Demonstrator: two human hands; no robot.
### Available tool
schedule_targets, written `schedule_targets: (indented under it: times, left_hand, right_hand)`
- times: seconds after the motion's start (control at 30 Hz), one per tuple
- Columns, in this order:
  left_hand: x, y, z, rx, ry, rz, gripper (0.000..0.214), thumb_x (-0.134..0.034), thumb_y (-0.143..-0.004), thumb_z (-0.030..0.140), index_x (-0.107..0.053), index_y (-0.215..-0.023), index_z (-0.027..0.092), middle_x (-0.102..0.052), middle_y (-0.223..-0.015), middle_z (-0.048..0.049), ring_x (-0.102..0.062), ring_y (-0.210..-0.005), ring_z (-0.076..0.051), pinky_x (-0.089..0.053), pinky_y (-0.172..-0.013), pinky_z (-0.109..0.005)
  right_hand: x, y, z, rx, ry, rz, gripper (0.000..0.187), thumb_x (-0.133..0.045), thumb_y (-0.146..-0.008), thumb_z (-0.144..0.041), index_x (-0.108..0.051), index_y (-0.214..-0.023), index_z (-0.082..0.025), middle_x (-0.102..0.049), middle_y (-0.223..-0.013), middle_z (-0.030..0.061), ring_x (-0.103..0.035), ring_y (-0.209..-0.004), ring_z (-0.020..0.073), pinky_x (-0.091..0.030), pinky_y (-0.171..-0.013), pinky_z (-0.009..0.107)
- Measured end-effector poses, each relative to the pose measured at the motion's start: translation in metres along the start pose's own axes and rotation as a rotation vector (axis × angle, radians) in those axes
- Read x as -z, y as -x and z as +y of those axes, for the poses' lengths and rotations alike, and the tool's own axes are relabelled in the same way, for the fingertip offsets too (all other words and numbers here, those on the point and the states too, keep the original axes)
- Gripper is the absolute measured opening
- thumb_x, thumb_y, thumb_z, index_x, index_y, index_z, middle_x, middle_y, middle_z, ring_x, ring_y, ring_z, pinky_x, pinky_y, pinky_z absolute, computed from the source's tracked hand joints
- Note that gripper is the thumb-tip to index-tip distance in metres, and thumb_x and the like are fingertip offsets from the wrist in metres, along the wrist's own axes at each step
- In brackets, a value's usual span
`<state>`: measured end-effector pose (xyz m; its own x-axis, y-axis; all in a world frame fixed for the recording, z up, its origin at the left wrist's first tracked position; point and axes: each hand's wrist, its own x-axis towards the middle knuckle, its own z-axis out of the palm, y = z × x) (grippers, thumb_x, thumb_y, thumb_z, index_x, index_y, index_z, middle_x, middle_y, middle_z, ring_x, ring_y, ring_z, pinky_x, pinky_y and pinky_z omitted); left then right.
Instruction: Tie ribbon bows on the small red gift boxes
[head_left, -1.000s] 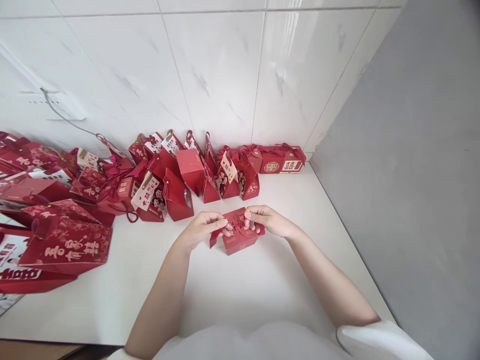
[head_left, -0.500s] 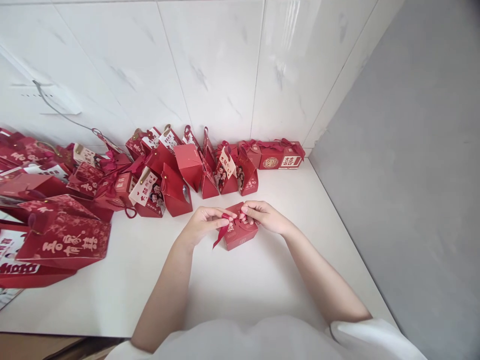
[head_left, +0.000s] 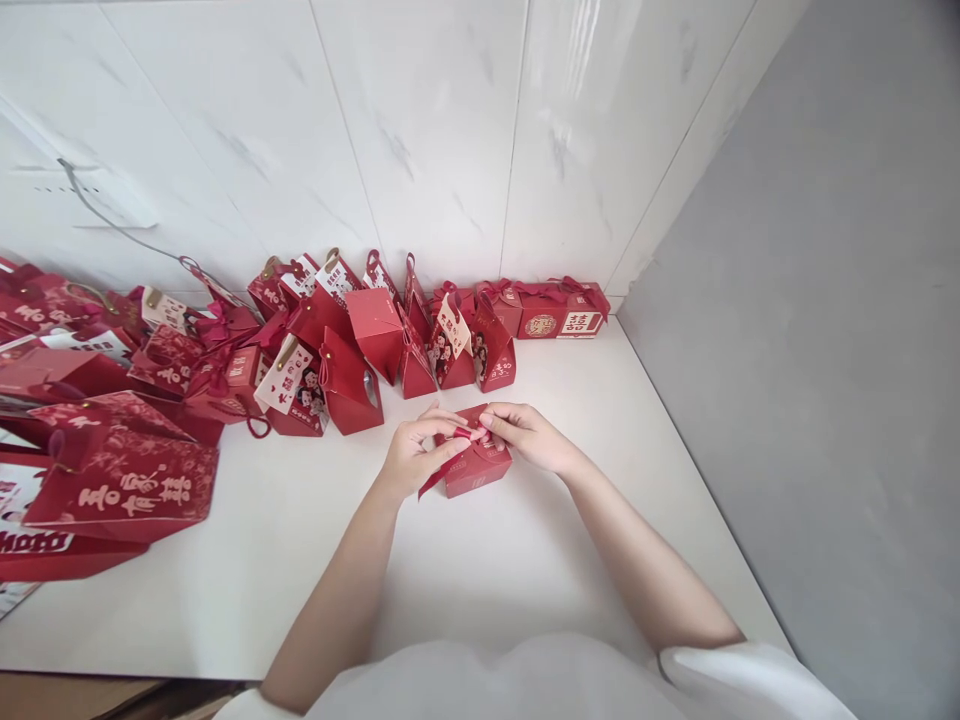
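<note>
A small red gift box (head_left: 480, 468) stands on the white table (head_left: 480, 590) in front of me. A dark red ribbon (head_left: 439, 477) runs over its top, and one end trails off at the lower left. My left hand (head_left: 416, 452) pinches the ribbon at the top of the box, fingers closed. My right hand (head_left: 521, 435) meets it from the right, also pinching the ribbon above the lid. Both sets of fingertips touch over the middle of the box.
A row of red gift boxes with tags and ribbons (head_left: 390, 335) lines the tiled wall behind. Larger red paper bags (head_left: 124, 485) lie heaped at the left. A grey wall (head_left: 810, 350) bounds the table on the right. A cable (head_left: 120, 225) hangs on the back wall.
My hands have drawn closer together over the box, the left moving right. The ribbon ends that stood out at both sides are now gathered at the top.
</note>
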<state>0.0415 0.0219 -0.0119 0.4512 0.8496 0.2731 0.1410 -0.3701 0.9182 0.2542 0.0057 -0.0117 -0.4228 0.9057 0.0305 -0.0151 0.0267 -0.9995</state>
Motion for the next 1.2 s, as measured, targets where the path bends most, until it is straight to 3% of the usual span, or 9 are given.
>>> schedule_targets:
  times: [0.07, 0.13, 0.3, 0.63, 0.73, 0.83, 0.97, 1.13, 1.2]
  left_hand:
    - [-0.003, 0.0, -0.002, 0.063, 0.028, 0.004, 0.009, -0.07, -0.081, 0.03, -0.076, -0.083, 0.023, -0.075, -0.092, -0.0054, -0.066, -0.096, -0.02, -0.019, -0.118, -0.047]
    - [-0.006, 0.0, -0.002, 0.11, 0.063, 0.027, 0.012, -0.067, -0.084, 0.031, -0.073, -0.082, 0.021, -0.076, -0.086, -0.0034, -0.069, -0.086, -0.018, -0.014, -0.12, -0.047]
    - [-0.007, -0.001, 0.003, 0.152, 0.084, 0.075, 0.018, -0.063, -0.087, 0.034, -0.07, -0.079, 0.019, -0.073, -0.073, -0.0003, -0.066, -0.07, -0.014, -0.025, -0.116, -0.042]
    - [0.007, 0.003, 0.009, 0.21, 0.09, -0.021, 0.023, -0.061, -0.088, 0.036, -0.077, -0.089, 0.019, -0.072, -0.091, -0.0066, -0.061, -0.094, -0.02, -0.043, -0.094, -0.033]
    - [0.008, 0.004, 0.006, 0.229, 0.116, -0.011, 0.022, -0.064, -0.085, 0.036, -0.077, -0.09, 0.019, -0.072, -0.093, -0.0073, -0.061, -0.095, -0.021, -0.046, -0.088, -0.032]
    - [0.007, 0.005, 0.003, 0.233, 0.124, 0.01, 0.019, -0.069, -0.081, 0.035, -0.077, -0.087, 0.019, -0.071, -0.091, -0.0073, -0.061, -0.094, -0.021, -0.047, -0.087, -0.032]
    - [0.003, 0.006, 0.0, 0.226, 0.112, 0.048, 0.017, -0.07, -0.08, 0.034, -0.076, -0.088, 0.02, -0.069, -0.088, -0.0058, -0.061, -0.086, -0.019, -0.048, -0.08, -0.032]
    - [-0.002, 0.005, 0.0, 0.215, 0.045, 0.055, 0.019, -0.066, -0.083, 0.035, -0.076, -0.089, 0.02, -0.069, -0.083, -0.0051, -0.061, -0.079, -0.017, -0.048, -0.076, -0.031]
    - [-0.001, 0.005, 0.001, 0.214, 0.046, 0.053, 0.02, -0.065, -0.084, 0.035, -0.075, -0.092, 0.02, -0.07, -0.085, -0.0051, -0.062, -0.082, -0.018, -0.048, -0.078, -0.03]
  right_hand:
    - [-0.003, 0.0, -0.001, 0.004, 0.0, 0.0, 0.037, -0.052, -0.092, -0.05, -0.065, -0.084, -0.016, -0.064, -0.08, 0.002, -0.052, -0.065, 0.0105, -0.043, -0.065, 0.024]
    - [-0.005, 0.0, -0.002, 0.0, -0.01, -0.004, 0.036, -0.052, -0.093, -0.049, -0.065, -0.086, -0.016, -0.066, -0.086, 0.0034, -0.051, -0.066, 0.0103, -0.043, -0.067, 0.025]
    - [0.001, 0.0, -0.002, -0.026, -0.07, -0.021, 0.034, -0.05, -0.095, -0.046, -0.065, -0.088, -0.017, -0.061, -0.077, 0.0002, -0.049, -0.064, 0.0094, -0.038, -0.062, 0.023]
    - [0.015, 0.007, -0.017, -0.082, -0.1, -0.114, 0.029, -0.064, -0.086, -0.044, -0.073, -0.097, -0.018, -0.069, -0.096, 0.0063, -0.057, -0.078, 0.0142, -0.044, -0.069, 0.027]
    - [0.022, 0.012, -0.019, -0.149, -0.061, -0.122, 0.026, -0.068, -0.083, -0.041, -0.072, -0.089, -0.017, -0.066, -0.087, 0.0042, -0.052, -0.071, 0.0119, -0.042, -0.066, 0.027]
    - [0.028, 0.015, -0.019, -0.236, -0.042, -0.213, 0.025, -0.069, -0.082, -0.038, -0.071, -0.091, -0.016, -0.062, -0.075, 0.0012, -0.051, -0.066, 0.0109, -0.039, -0.061, 0.026]
    - [0.028, 0.015, -0.02, -0.199, -0.084, -0.277, 0.023, -0.068, -0.083, -0.035, -0.071, -0.092, -0.015, -0.065, -0.074, 0.002, -0.056, -0.068, 0.0122, -0.04, -0.061, 0.026]
    - [0.016, 0.005, -0.022, -0.057, -0.1, -0.185, 0.022, -0.072, -0.08, -0.037, -0.073, -0.088, -0.017, -0.069, -0.098, 0.0065, -0.061, -0.083, 0.015, -0.049, -0.072, 0.029]
    - [0.011, 0.001, -0.02, -0.075, -0.119, -0.127, 0.024, -0.073, -0.078, -0.038, -0.073, -0.089, -0.017, -0.07, -0.099, 0.0071, -0.063, -0.084, 0.0154, -0.052, -0.07, 0.028]
